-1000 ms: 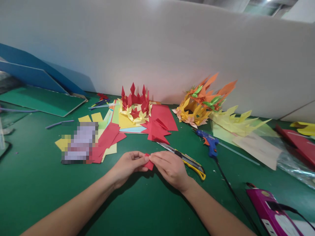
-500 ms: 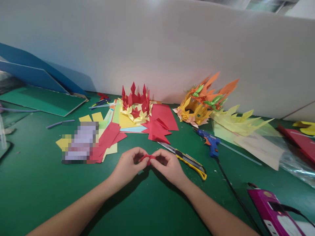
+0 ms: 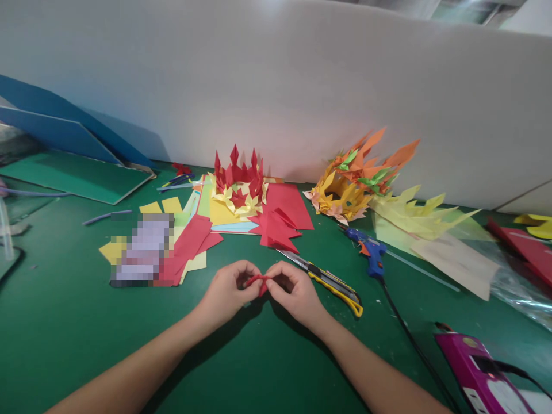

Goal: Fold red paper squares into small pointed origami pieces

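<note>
Since a second ago the right hand has rolled so that its thumb shows, and the small red paper has turned from face-on to almost edge-on. The left hand and right hand each pinch it between thumb and fingertips, nearly closed, other fingers curled. The paper sits between the two hands, raised above the green table. It should be very light, thin and easily creased, stiffer along a fold, with little grip needed; the best hold is by its two opposite ends, lightly, lest it crumple or tear. Outward from it, a yellow knife lies at three o'clock, blade bared, red strips at ten, pointed red paper near one, a red crown just before twelve, a blue glue gun between two and three, and a purple power strip near four.
</note>
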The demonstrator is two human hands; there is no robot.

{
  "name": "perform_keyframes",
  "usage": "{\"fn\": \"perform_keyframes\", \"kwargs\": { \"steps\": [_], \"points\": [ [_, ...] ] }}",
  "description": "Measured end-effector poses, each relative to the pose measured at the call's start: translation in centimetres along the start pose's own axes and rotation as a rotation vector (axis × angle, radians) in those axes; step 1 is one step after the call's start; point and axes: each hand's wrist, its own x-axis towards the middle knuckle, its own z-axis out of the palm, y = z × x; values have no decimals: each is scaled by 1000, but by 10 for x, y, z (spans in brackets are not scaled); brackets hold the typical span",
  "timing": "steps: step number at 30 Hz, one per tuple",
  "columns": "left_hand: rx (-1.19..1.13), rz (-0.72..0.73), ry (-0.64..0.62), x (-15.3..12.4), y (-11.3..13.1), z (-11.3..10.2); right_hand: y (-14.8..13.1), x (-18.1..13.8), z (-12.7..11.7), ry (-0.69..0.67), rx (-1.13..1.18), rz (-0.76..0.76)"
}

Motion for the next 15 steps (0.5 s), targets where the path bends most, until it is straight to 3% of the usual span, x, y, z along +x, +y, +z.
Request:
{"fn": "perform_keyframes", "kwargs": {
  "steps": [7, 15],
  "points": [
    [77, 0, -8, -1, 0, 2, 2, -2, 0, 29, -115, -94],
    [150, -8, -27, -3, 1, 5, 1, -2, 1, -7, -87, -42]
  ]
}}
